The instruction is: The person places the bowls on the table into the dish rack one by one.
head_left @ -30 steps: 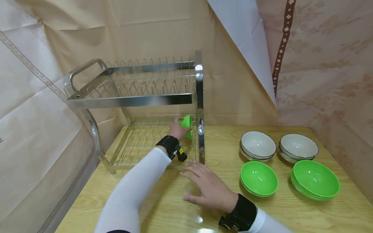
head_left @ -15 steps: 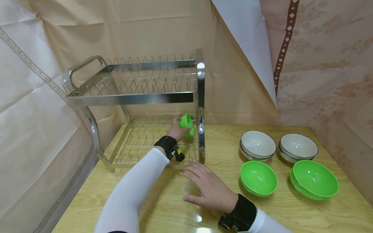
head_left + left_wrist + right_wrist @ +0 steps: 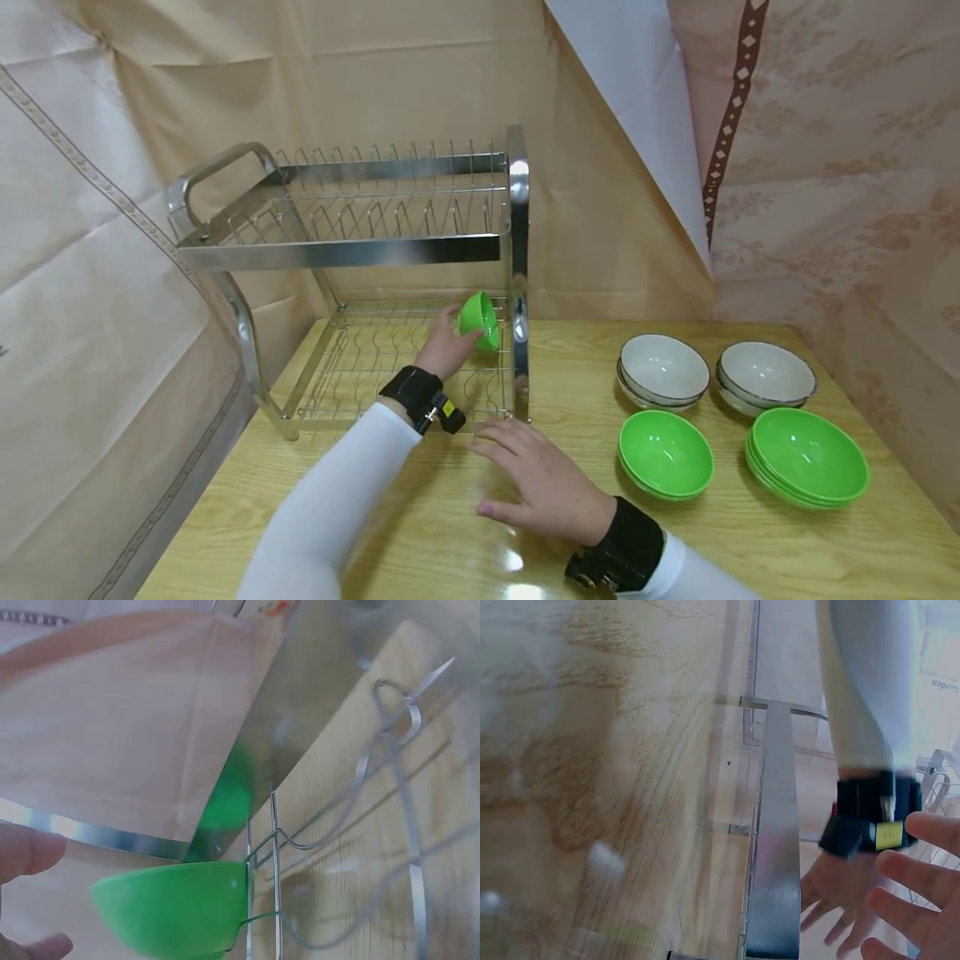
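Observation:
A small green bowl (image 3: pixel 477 318) stands tipped on its side in the wire lower shelf of the metal dish rack (image 3: pixel 341 254), close to the right-hand post. My left hand (image 3: pixel 447 343) reaches in at the bowl's left side. In the left wrist view its fingers (image 3: pixel 26 851) are spread, with a gap between them and the green bowl (image 3: pixel 176 911). My right hand (image 3: pixel 547 483) hovers palm down over the table in front of the rack, fingers extended and holding nothing; its fingertips also show in the right wrist view.
On the right of the wooden table (image 3: pixel 577 375), two stacks of white bowls (image 3: pixel 664 367) (image 3: pixel 767 372) stand behind a stack of green bowls (image 3: pixel 666 454) and a stack of larger green bowls (image 3: pixel 808 454). The rack's upper shelf has upright wire dividers. Cloth hangs behind and beside the table.
My left hand has let go of the green bowl and drawn back slightly toward the lower left. The bowl has turned a little, its opening facing more to the right. My right hand has hardly moved.

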`<state>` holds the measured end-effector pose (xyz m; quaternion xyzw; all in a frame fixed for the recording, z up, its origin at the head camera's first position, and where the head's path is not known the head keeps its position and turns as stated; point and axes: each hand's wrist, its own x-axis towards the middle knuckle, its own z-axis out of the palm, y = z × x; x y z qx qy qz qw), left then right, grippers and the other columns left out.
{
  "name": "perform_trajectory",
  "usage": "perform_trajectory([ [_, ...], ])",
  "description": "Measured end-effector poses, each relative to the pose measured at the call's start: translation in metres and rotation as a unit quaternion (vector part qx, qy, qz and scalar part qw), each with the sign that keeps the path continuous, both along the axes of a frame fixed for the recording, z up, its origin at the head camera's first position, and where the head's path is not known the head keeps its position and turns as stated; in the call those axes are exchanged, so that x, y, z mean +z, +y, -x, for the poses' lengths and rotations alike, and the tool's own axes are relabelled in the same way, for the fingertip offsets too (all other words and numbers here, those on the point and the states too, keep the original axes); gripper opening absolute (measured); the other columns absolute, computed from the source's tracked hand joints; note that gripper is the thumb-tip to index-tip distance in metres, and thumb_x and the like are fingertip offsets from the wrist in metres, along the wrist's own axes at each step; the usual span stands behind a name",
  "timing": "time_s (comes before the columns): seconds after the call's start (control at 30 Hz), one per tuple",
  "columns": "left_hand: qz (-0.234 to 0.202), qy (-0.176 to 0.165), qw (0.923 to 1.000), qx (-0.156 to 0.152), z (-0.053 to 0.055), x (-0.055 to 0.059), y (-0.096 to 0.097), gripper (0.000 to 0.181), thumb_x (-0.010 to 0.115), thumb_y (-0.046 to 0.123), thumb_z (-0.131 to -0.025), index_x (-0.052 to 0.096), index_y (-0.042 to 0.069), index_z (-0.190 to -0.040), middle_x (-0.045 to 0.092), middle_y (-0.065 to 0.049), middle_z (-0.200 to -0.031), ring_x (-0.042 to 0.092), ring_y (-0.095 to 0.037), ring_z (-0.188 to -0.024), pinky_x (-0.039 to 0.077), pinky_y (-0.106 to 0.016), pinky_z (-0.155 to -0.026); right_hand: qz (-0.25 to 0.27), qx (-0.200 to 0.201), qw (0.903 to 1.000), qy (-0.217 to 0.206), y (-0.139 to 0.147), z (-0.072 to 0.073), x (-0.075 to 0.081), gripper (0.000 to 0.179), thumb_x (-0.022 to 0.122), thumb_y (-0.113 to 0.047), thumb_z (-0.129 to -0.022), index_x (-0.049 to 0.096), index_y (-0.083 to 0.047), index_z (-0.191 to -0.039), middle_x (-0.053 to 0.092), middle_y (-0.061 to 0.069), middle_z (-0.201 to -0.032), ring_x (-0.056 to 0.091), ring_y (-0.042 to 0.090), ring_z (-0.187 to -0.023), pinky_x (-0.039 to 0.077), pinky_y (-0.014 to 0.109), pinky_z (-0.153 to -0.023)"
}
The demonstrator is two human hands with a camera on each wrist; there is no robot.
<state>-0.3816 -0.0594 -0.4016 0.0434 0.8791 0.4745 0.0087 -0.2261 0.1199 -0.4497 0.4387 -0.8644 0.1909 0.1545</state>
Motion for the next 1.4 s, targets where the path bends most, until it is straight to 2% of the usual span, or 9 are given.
perform_trajectory([
  [0.13, 0.044, 0.063, 0.9969, -0.014, -0.029, -0.004, -0.004, 0.070, 0.062, 0.034, -0.094, 0.027, 0.008, -0.148, 0.028, -0.020, -0.150, 0.033, -0.033, -0.129, 0.035, -0.058, -0.104, -0.010, -0.010, 0.9998, -0.014, 0.009, -0.005, 0.000, 0.071, 0.048, -0.065, -0.091, 0.047, -0.014, -0.141, 0.043, 0.003, -0.145, 0.025, 0.019, -0.135, 0.029, 0.052, -0.110],
  [0.23, 0.118, 0.135, 0.9830, -0.040, -0.059, -0.009, -0.007, 0.074, 0.063, 0.042, -0.092, 0.030, 0.006, -0.148, 0.028, -0.020, -0.149, 0.032, -0.032, -0.130, 0.041, -0.056, -0.100, -0.021, -0.026, 0.9991, -0.025, 0.022, -0.010, 0.002, 0.071, 0.048, -0.065, -0.091, 0.045, -0.016, -0.143, 0.042, 0.003, -0.146, 0.025, 0.019, -0.135, 0.029, 0.051, -0.110],
  [0.47, 0.282, 0.290, 0.9087, -0.104, -0.125, -0.013, -0.013, 0.089, 0.062, 0.067, -0.080, 0.039, 0.014, -0.148, 0.031, -0.020, -0.149, 0.028, -0.033, -0.132, 0.039, -0.058, -0.101, -0.011, -0.078, 0.9962, -0.036, 0.065, -0.022, 0.009, 0.074, 0.062, -0.059, -0.085, 0.047, -0.014, -0.141, 0.042, 0.007, -0.145, 0.026, 0.023, -0.135, 0.035, 0.056, -0.104],
  [0.6, 0.316, 0.310, 0.8882, -0.121, -0.148, -0.014, -0.012, 0.092, 0.061, 0.073, -0.076, 0.041, 0.018, -0.147, 0.034, -0.018, -0.149, 0.023, -0.032, -0.135, 0.033, -0.061, -0.103, -0.006, -0.110, 0.9935, -0.031, 0.090, -0.026, 0.011, 0.075, 0.066, -0.057, -0.083, 0.046, -0.015, -0.142, 0.042, 0.007, -0.145, 0.026, 0.025, -0.135, 0.034, 0.058, -0.103],
  [0.77, 0.338, 0.292, 0.8798, -0.163, -0.160, -0.018, -0.004, 0.092, 0.054, 0.077, -0.078, 0.037, 0.022, -0.149, 0.030, -0.015, -0.151, 0.022, -0.034, -0.135, 0.031, -0.063, -0.104, -0.002, -0.134, 0.9909, -0.018, 0.112, -0.028, 0.011, 0.075, 0.067, -0.054, -0.083, 0.046, -0.012, -0.142, 0.043, 0.010, -0.144, 0.029, 0.028, -0.133, 0.033, 0.060, -0.101],
  [0.93, 0.338, 0.288, 0.8787, -0.174, -0.162, -0.023, -0.002, 0.090, 0.053, 0.076, -0.080, 0.035, 0.021, -0.149, 0.028, -0.013, -0.152, 0.023, -0.034, -0.135, 0.030, -0.062, -0.105, 0.001, -0.161, 0.9865, -0.031, 0.120, -0.028, 0.015, 0.064, 0.068, -0.045, -0.086, 0.051, -0.007, -0.136, 0.048, 0.015, -0.138, 0.039, 0.031, -0.126, 0.038, 0.058, -0.098],
  [1.13, 0.335, 0.290, 0.8805, -0.168, -0.161, -0.024, -0.003, 0.090, 0.051, 0.076, -0.081, 0.034, 0.021, -0.150, 0.028, -0.014, -0.152, 0.023, -0.034, -0.135, 0.030, -0.061, -0.106, -0.032, -0.265, 0.9588, -0.096, 0.127, -0.032, 0.029, 0.030, 0.067, -0.041, -0.089, 0.064, -0.016, -0.105, 0.065, 0.002, -0.105, 0.058, 0.017, -0.092, 0.053, 0.041, -0.072],
  [1.3, 0.329, 0.293, 0.8824, -0.166, -0.161, -0.024, -0.003, 0.088, 0.051, 0.075, -0.082, 0.035, 0.021, -0.150, 0.029, -0.015, -0.152, 0.025, -0.035, -0.134, 0.032, -0.061, -0.105, -0.077, -0.306, 0.9363, -0.155, 0.130, -0.033, 0.029, 0.021, 0.066, -0.040, -0.089, 0.057, -0.022, -0.082, 0.052, -0.008, -0.072, 0.044, 0.009, -0.058, 0.037, 0.027, -0.049],
  [1.4, 0.328, 0.294, 0.8824, -0.165, -0.161, -0.024, -0.003, 0.089, 0.052, 0.075, -0.081, 0.035, 0.021, -0.149, 0.030, -0.014, -0.151, 0.025, -0.035, -0.134, 0.031, -0.061, -0.105, -0.097, -0.303, 0.9350, -0.158, 0.129, -0.029, 0.023, 0.026, 0.068, -0.037, -0.088, 0.051, -0.022, -0.074, 0.042, -0.008, -0.061, 0.037, 0.009, -0.051, 0.031, 0.025, -0.045],
])
